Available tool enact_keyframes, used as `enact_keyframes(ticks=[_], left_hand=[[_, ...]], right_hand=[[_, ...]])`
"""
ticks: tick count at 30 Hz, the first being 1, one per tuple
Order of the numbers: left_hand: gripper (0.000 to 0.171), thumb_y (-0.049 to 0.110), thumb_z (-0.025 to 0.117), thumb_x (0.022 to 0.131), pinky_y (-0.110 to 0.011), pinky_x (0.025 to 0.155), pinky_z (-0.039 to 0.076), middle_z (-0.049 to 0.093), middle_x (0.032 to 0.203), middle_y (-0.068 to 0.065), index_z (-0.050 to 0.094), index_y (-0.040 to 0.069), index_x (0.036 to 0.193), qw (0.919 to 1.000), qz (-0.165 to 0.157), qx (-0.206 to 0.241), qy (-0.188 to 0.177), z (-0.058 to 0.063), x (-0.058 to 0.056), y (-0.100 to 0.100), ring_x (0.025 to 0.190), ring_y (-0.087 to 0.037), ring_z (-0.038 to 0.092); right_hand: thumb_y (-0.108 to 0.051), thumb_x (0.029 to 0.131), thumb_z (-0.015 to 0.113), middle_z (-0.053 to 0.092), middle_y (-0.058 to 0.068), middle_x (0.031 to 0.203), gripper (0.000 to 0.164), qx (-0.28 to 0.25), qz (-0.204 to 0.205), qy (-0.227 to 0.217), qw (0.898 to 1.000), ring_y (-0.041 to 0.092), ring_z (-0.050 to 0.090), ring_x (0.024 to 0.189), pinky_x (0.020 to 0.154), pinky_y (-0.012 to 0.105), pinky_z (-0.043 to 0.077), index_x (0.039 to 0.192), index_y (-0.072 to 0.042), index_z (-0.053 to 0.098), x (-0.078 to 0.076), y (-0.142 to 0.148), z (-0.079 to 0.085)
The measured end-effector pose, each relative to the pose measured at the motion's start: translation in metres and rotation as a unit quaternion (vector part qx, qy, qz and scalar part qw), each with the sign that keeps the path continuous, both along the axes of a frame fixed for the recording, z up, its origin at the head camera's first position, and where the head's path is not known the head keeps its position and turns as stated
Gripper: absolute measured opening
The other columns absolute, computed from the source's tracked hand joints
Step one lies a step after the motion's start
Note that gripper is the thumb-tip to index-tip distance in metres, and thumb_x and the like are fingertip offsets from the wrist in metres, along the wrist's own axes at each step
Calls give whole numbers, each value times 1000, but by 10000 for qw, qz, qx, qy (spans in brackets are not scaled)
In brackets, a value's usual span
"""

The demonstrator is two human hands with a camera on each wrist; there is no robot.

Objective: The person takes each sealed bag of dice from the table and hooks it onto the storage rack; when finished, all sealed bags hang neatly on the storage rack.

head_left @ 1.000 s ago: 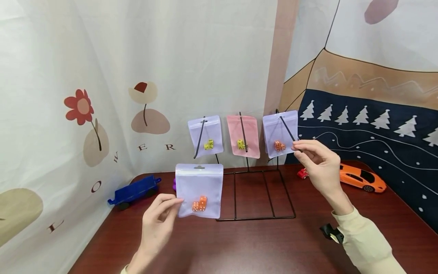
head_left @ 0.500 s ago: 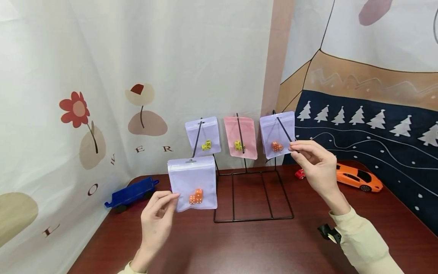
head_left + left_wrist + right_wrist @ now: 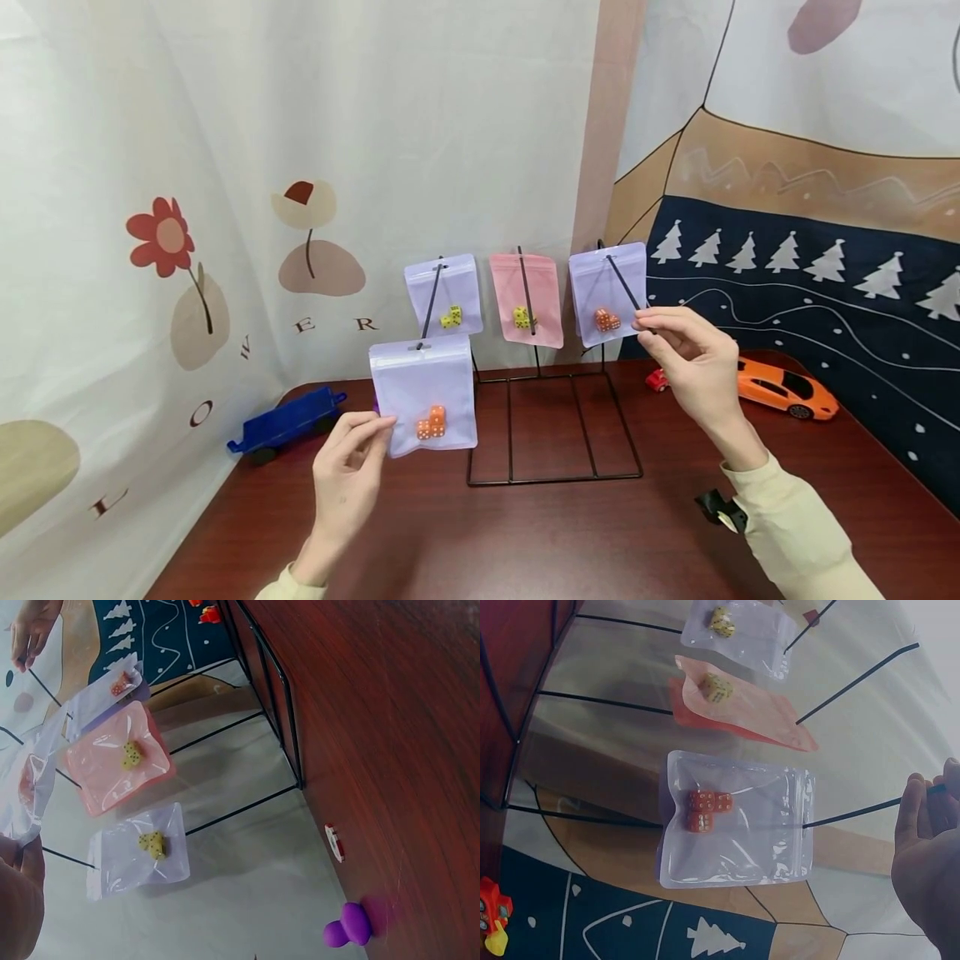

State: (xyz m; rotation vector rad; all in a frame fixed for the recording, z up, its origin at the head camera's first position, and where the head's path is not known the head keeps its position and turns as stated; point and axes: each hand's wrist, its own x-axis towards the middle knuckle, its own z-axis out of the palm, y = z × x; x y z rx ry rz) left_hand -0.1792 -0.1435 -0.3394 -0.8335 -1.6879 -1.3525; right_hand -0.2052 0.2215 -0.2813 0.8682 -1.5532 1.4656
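Note:
My left hand [image 3: 345, 483] pinches the left edge of a lavender zip bag [image 3: 401, 379] holding orange dice. The bag's hanger slot overlaps the tip of the left hook [image 3: 431, 307] on a black wire display rack [image 3: 558, 481]. Farther back on that hook hangs a lavender bag [image 3: 461, 292] with yellow dice. A pink bag [image 3: 549, 292] with yellow dice hangs on the middle hook, and a lavender bag [image 3: 588, 292] with orange dice on the right one. My right hand [image 3: 697, 358] pinches the free end of the right hook [image 3: 862, 813].
A blue toy trailer [image 3: 288, 423] stands on the left of the brown table [image 3: 540, 542]. At the right are an orange toy car [image 3: 787, 387] and a small red toy [image 3: 657, 380]. A purple toy [image 3: 354, 924] lies near the table's back edge. A printed curtain [image 3: 450, 125] hangs behind.
The bag in my left hand has moved up and back, so its slot now meets the left hook's tip. My right hand keeps its grip on the right hook. The head view shifted slightly.

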Motion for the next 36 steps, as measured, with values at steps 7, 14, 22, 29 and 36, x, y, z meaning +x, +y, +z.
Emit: enact_keyframes(ticks=[7,14,22,29,36], left_hand=[[26,-29,55,66,-15,56,43,50,81,-22,62,-13,86,10000,-3,42,17,-2,-7,1,71,-19,47],[25,-28,55,67,-15,58,44,50,82,-23,62,-14,86,9998,26,107,-170,-2,-17,3,73,-20,48],[22,-26,54,69,-16,59,45,50,82,-24,62,-14,86,9997,22,113,-203,-3,-28,7,75,-22,49],[21,-23,56,71,-16,57,45,52,83,-22,63,-12,87,9990,290,124,-314,-2,-39,10,70,-22,49],[19,-22,55,72,-19,66,49,51,83,-26,62,-15,87,9989,173,343,-282,-4,-52,15,74,-25,51]], right_hand=[[23,70,57,55,29,93,22,-48,80,19,10000,25,58,85,75,24,48,92,18,58,-1,0,-1],[23,70,57,55,29,93,23,-59,109,70,9999,26,59,85,75,25,48,92,18,57,-2,0,0],[22,71,57,55,29,94,22,-2,7,-7,10000,24,58,86,75,24,48,92,18,58,-2,1,-1],[22,71,57,55,29,93,22,-6,-18,-7,10000,24,58,85,74,24,48,92,18,58,-2,1,-1],[22,70,57,55,29,93,22,5,8,0,10000,24,58,85,75,25,48,92,18,58,-2,1,-1]])
